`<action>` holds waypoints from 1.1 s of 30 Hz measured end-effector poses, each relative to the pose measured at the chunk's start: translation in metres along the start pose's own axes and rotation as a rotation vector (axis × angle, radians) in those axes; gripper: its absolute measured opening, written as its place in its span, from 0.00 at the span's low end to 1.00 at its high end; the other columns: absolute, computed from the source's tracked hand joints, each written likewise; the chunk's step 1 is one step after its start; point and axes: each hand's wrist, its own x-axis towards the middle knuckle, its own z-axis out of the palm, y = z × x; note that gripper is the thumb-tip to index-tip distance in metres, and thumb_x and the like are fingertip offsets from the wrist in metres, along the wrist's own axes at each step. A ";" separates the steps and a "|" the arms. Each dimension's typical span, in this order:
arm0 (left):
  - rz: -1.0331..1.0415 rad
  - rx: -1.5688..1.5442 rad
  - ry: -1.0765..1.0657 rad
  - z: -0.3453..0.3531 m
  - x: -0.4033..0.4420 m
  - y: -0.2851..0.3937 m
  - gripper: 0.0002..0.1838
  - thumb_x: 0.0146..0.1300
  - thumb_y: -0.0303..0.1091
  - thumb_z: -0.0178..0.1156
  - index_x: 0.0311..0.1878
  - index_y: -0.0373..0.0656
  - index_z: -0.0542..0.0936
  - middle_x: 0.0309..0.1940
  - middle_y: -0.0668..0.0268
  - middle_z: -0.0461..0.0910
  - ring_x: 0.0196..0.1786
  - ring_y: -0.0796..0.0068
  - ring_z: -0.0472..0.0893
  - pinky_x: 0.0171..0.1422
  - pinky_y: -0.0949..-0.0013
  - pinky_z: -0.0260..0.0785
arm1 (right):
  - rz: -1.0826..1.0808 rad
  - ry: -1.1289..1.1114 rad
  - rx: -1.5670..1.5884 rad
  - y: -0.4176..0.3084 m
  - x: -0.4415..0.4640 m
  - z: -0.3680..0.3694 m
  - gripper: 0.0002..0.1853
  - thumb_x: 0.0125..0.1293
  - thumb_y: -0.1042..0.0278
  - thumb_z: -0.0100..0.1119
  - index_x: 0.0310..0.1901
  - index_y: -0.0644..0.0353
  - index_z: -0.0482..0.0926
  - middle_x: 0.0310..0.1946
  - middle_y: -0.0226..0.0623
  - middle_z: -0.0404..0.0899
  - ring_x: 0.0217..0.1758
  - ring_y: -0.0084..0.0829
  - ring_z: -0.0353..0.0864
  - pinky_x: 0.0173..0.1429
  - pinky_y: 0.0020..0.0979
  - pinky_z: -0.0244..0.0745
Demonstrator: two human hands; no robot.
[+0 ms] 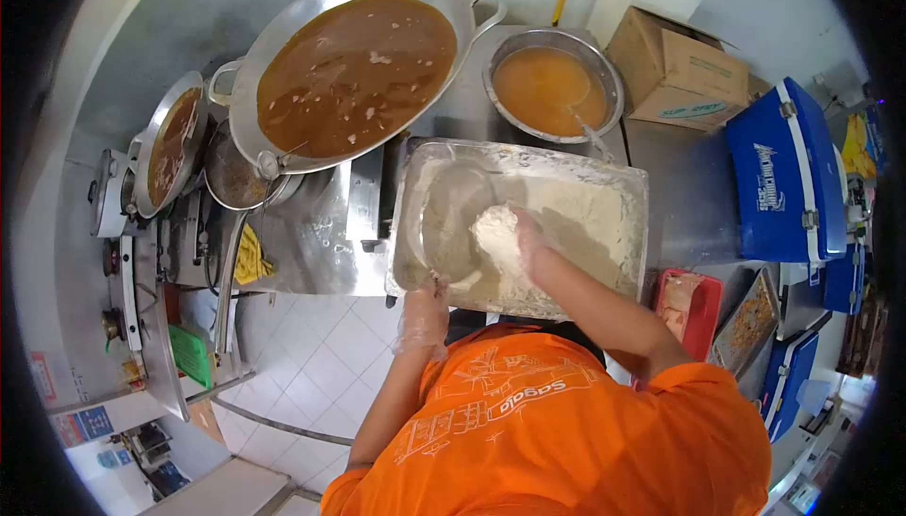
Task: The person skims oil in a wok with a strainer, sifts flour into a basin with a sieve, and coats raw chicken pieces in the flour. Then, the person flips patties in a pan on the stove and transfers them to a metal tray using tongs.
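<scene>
Dial centred on the metal tray [557,159], six at the orange-shirted worker [566,422]. Tray directly in front of the worker, pale flour-like powder [595,205] spread inside. Left hand [425,313], bagged in a clear plastic glove [409,335], at seven to eight, by the near corner and at the edge of a round sieve-like vessel [444,233]; fingers mostly hidden, can't tell if clamped on it. Vessel inside tray, toward nine. Right hand [531,244] near dial centre, whitish powdery mass [494,229] at its fingers; can't tell if they close on it. Big two-handled pan [247,110], brown liquid [359,73], ten to eleven. Basin [612,91], orange liquid [543,87], just past twelve. Cardboard box [684,73] between one and two, blue cooler [779,172] between two and three, red container [706,313] four.
</scene>
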 end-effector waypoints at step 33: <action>-0.118 -0.710 -0.203 0.003 0.047 -0.058 0.13 0.66 0.38 0.63 0.28 0.44 0.77 0.16 0.76 0.68 0.17 0.88 0.63 0.19 0.77 0.53 | -1.419 0.804 -1.467 -0.059 -0.011 -0.152 0.33 0.64 0.55 0.60 0.64 0.69 0.65 0.60 0.61 0.68 0.64 0.55 0.68 0.69 0.50 0.58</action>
